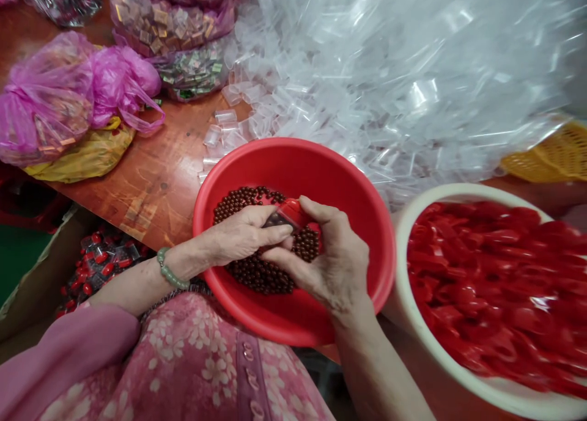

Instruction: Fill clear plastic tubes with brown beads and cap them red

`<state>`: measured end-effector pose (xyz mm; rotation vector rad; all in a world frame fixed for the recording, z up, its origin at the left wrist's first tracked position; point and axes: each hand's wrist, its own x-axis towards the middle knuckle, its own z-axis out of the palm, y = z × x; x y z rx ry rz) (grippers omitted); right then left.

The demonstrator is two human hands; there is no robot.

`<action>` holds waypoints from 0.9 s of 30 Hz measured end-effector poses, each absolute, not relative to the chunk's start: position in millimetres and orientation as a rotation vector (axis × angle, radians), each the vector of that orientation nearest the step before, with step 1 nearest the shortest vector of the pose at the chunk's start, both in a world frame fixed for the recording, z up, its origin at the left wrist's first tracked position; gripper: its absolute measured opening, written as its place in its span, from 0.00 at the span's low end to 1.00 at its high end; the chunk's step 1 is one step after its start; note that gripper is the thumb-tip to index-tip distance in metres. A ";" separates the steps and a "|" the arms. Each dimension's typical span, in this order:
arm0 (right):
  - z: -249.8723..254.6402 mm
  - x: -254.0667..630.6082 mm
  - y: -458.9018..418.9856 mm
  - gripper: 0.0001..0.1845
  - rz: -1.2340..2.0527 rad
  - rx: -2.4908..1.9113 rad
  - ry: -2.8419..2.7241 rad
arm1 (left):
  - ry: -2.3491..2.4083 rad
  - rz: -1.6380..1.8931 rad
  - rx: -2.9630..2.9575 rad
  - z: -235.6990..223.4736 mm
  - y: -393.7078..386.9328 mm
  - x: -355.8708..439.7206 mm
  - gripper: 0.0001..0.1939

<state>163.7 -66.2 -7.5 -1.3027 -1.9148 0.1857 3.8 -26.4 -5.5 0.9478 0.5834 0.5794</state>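
Note:
A red plastic basin [293, 311] sits in front of me and holds a layer of small dark brown balls [259, 274]. Both hands meet above it. My left hand [243, 234], with a green bead bracelet [170, 269] on the wrist, grips a small clear container [277, 220] that has brown balls inside. My right hand [332, 259] holds the red part [291, 213] fitted to that container, and its fingers hide much of it. I cannot tell whether it is a cap or a scoop.
A cream basin [403, 274] full of red plastic pieces stands to the right. A heap of clear plastic tubes [389, 85] covers the wooden table [156, 189] behind. Pink and clear bags of wrapped items lie at the back left. A box of red capsule packets [98, 265] sits low left.

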 end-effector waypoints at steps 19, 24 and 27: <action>-5.7 156.7 -60.7 0.36 -0.210 -1.193 -2.127 | 0.453 0.503 0.541 -6.2 -25.2 3.6 0.25; -13.7 155.7 -61.0 0.39 -0.059 -1.160 -2.212 | 0.609 0.440 0.392 -5.2 -18.7 8.3 0.32; -18.1 154.3 -62.6 0.40 -0.055 -1.205 -2.198 | 0.714 0.455 0.334 -2.9 -21.0 14.3 0.26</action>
